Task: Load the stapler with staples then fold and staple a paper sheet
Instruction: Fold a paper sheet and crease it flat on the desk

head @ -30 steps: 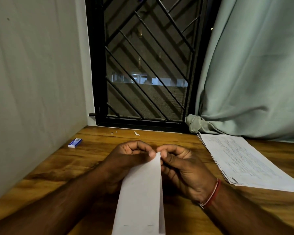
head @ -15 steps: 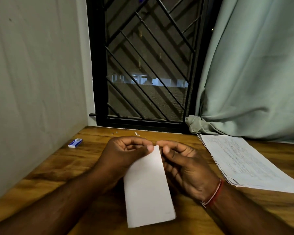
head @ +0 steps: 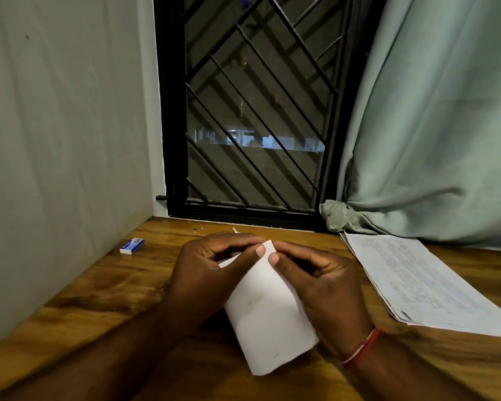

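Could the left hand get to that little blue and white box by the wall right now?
Probably yes: bare table lies between the left hand and the box, but that hand first must release the folded paper.

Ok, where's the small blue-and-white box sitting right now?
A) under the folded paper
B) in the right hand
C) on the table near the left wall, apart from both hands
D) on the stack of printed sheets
C: the small blue-and-white box lies on the wooden table by the left wall, clear of the left hand and right hand, which pinch the folded paper.

Wooden table [head: 104, 290]: staple box [head: 131, 246], papers [head: 422, 282].
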Demonstrator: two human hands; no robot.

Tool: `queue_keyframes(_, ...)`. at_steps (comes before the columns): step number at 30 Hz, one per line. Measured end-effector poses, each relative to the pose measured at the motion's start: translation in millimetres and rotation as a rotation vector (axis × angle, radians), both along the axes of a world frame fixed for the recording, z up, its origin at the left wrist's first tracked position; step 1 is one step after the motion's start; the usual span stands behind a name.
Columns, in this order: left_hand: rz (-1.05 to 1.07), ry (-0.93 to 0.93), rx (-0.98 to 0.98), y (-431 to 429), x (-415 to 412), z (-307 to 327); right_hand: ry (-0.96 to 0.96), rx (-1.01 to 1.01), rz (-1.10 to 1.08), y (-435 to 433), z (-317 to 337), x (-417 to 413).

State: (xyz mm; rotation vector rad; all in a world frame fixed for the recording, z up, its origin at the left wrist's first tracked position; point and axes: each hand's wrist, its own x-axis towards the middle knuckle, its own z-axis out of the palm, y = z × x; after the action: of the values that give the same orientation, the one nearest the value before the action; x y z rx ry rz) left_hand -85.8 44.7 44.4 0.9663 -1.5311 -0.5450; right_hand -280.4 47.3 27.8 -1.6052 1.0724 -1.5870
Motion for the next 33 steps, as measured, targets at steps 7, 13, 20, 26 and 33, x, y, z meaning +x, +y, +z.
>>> queue_keyframes(7,-0.029,0.044,0.009,0,-3,-2,-0.013,0.015,0.037,0,-1,-1)
queue_keyframes(13,-0.054,0.002,0.037,-2,-4,-5,-0.182,0.124,0.110,-4,1,0)
queue_keyframes(20,-0.106,0.146,0.222,-15,-4,-10,-0.327,0.315,0.184,-14,3,-4)
queue_keyframes(26,-0.159,0.028,0.471,-24,11,-12,-0.178,0.431,0.154,-25,-1,-17)
queue_keyframes(33,-0.175,-0.522,0.557,-37,26,-17,0.408,0.500,0.234,-26,-13,-21)
